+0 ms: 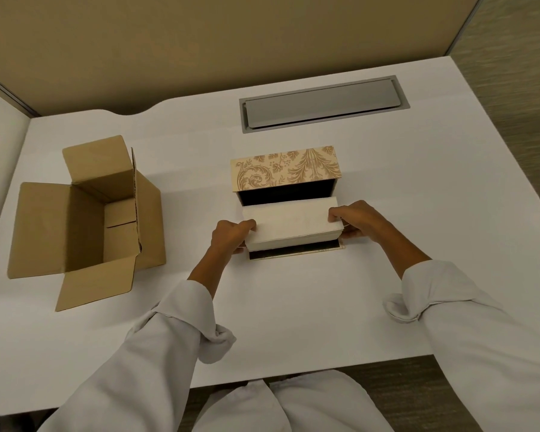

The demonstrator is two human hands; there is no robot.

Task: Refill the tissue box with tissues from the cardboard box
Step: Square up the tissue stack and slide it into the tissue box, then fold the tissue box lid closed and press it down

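Note:
A white stack of tissues [290, 224] is held level between both hands, just in front of the tissue box's dark opening. My left hand [231, 236] grips its left end and my right hand [354, 221] grips its right end. The tissue box [286, 169] has a beige leaf pattern and lies on the white table with its open side facing me. Its flap [296, 251] lies flat under the stack. The brown cardboard box [85, 219] stands to the left with its flaps spread, and its inside looks empty.
A grey cable hatch [323, 104] is set into the table [293, 307] behind the tissue box. A tan partition wall [200, 42] rises at the table's far edge. My white sleeves and knees fill the near edge.

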